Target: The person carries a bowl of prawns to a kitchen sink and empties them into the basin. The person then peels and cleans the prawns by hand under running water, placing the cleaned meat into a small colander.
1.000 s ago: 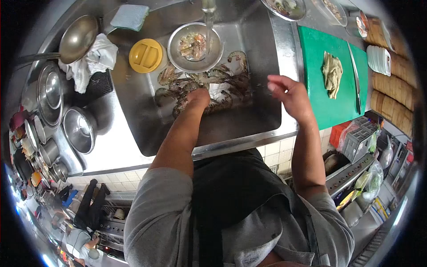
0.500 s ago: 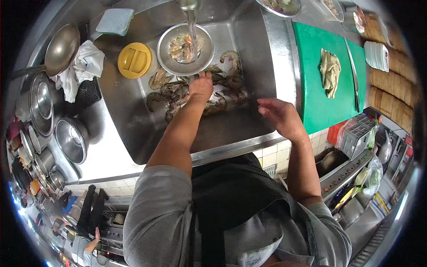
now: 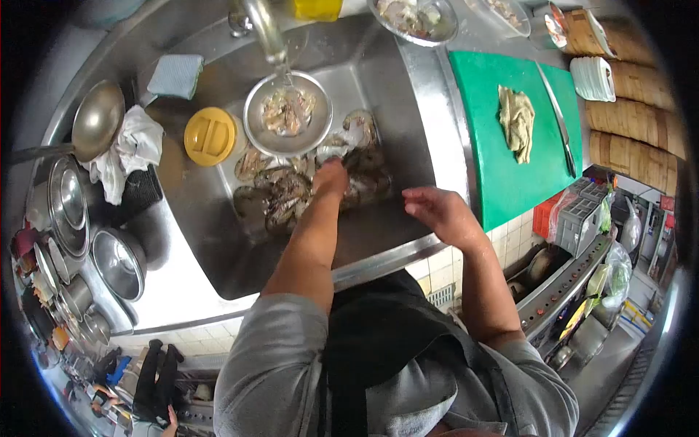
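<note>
My left hand reaches down among the whole raw prawns piled on the floor of the steel sink. Its fingertips are hidden, so a grip cannot be made out. Just beyond it, a metal bowl stands in the sink, with pale and orange shrimp-like pieces inside. Water runs into the bowl from the tap. Over the sink's right front side my right hand hovers with loosely bent fingers, open and holding nothing.
Left of the bowl stands a yellow-lidded tub. A green cutting board at the right carries a cloth and a long knife. Another filled bowl stands behind. A wok and metal bowls lie left.
My left hand has drawn back from the bowl's rim, deeper into the prawn pile. The right hand stays raised near the sink's edge. The camera view has shifted, showing more of the tap.
</note>
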Demonstrator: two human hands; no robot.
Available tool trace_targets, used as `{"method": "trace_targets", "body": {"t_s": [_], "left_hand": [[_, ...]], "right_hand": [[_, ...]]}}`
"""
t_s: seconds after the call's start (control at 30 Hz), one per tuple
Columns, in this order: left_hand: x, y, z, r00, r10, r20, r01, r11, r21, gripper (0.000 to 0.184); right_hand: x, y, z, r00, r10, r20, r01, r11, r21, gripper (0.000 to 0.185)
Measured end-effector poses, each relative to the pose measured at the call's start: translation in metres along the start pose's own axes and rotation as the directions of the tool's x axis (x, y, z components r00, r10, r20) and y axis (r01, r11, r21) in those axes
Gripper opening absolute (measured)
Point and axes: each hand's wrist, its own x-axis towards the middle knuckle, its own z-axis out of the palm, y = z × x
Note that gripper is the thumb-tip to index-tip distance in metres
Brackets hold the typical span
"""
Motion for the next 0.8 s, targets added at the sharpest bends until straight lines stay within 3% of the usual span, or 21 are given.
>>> {"method": "trace_targets", "body": {"t_s": [0.1, 0.17, 0.2, 0.23, 0.3, 0.4, 0.5, 0.57, 0.6, 0.7, 0.8], "left_hand": [[-0.002, -0.009, -0.005, 0.996, 0.083, -0.038, -0.085, 0.995, -0.049, 0.028], [0.003, -0.023, -0.015, 0.977, 0.212, -0.014, -0.204, 0.918, -0.339, 0.029], [0.005, -0.031, -0.017, 0.980, 0.191, -0.049, -0.193, 0.873, -0.448, 0.028], [0.015, -0.042, -0.015, 0.982, 0.185, -0.045, -0.186, 0.877, -0.443, 0.028], [0.030, -0.065, -0.013, 0.965, 0.244, -0.097, -0.251, 0.743, -0.620, 0.021], [0.006, -0.077, -0.052, 0.985, 0.155, 0.081, -0.029, 0.603, -0.797, 0.015], [-0.006, -0.105, -0.066, 0.992, 0.063, 0.108, 0.036, 0.679, -0.733, 0.019], [-0.022, -0.132, -0.066, 0.993, 0.018, 0.112, 0.065, 0.716, -0.695, 0.021], [-0.025, -0.146, -0.066, 0.986, -0.028, 0.165, 0.130, 0.746, -0.653, 0.022], [-0.028, -0.191, -0.059, 0.969, -0.114, 0.218, 0.224, 0.776, -0.590, 0.017], [-0.025, -0.223, -0.038, 0.958, -0.086, 0.273, 0.172, 0.935, -0.309, 0.017]], "right_hand": [[-0.002, 0.000, 0.002, 1.000, 0.016, 0.014, -0.016, 1.000, 0.008, 0.029], [-0.002, 0.002, 0.002, 1.000, 0.016, 0.012, -0.017, 0.999, 0.044, 0.031], [-0.002, 0.006, 0.004, 1.000, 0.008, 0.008, -0.008, 0.998, 0.068, 0.031], [-0.002, 0.004, 0.004, 1.000, 0.008, 0.013, -0.009, 0.997, 0.076, 0.031], [-0.001, 0.000, 0.005, 0.999, 0.044, 0.020, -0.045, 0.996, 0.078, 0.032], [-0.001, 0.002, 0.005, 1.000, 0.019, 0.020, -0.021, 0.995, 0.097, 0.031], [0.003, 0.006, 0.005, 0.999, -0.033, -0.006, 0.034, 0.998, 0.046, 0.030], [0.002, 0.011, 0.007, 1.000, 0.002, -0.007, -0.001, 0.986, 0.166, 0.030], [0.003, 0.007, 0.004, 1.000, -0.028, -0.014, 0.029, 0.995, 0.093, 0.030], [0.005, 0.018, 0.006, 0.999, -0.016, -0.032, 0.019, 0.992, 0.121, 0.030], [0.004, 0.015, 0.009, 1.000, 0.019, -0.008, -0.017, 0.989, 0.146, 0.030]]}}
